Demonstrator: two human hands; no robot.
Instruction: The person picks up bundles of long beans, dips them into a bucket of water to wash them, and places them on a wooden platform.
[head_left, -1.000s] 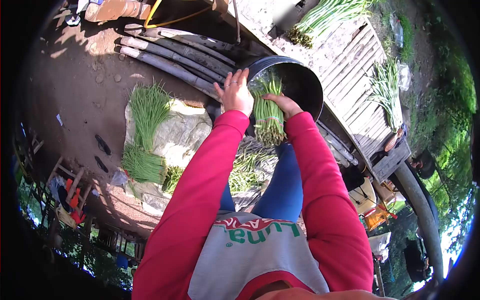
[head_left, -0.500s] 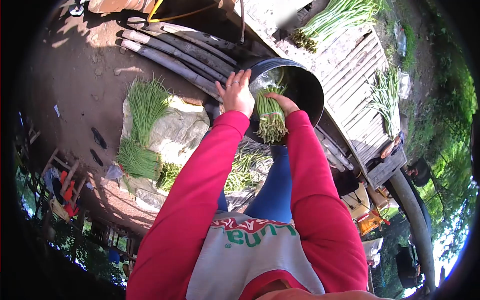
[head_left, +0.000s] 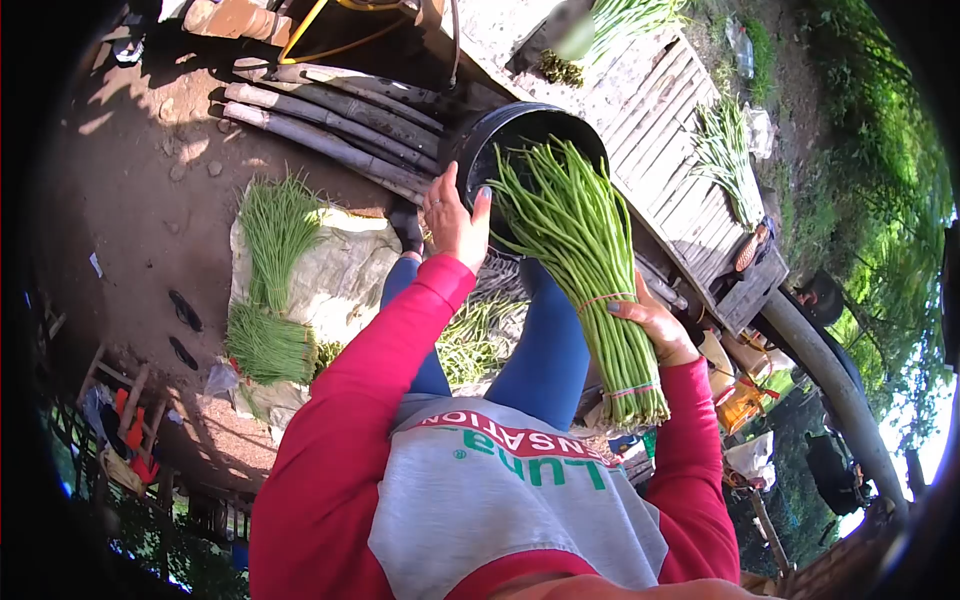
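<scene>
My right hand (head_left: 655, 325) is closed around a bundle of green string beans (head_left: 590, 270), tied with thin bands near its cut end. The loose tips of the bundle lean over the mouth of a black bucket (head_left: 468, 150). Beside the bucket's near left rim is my left hand (head_left: 458, 222), its fingers stretched out and the thumb apart. The bucket's mouth faces me, and the beans cover part of its inside.
Bamboo poles (head_left: 330, 125) lie left of the bucket. More bean bundles (head_left: 275, 240) rest on a pale sack (head_left: 350, 262). A slatted bamboo platform (head_left: 665, 130) on the right carries further bundles (head_left: 725, 160). Black slippers (head_left: 184, 312) lie on the dirt.
My right hand has lifted the bean bundle out of the bucket and toward me, to the right. My left hand has shifted slightly down, its thumb now spread.
</scene>
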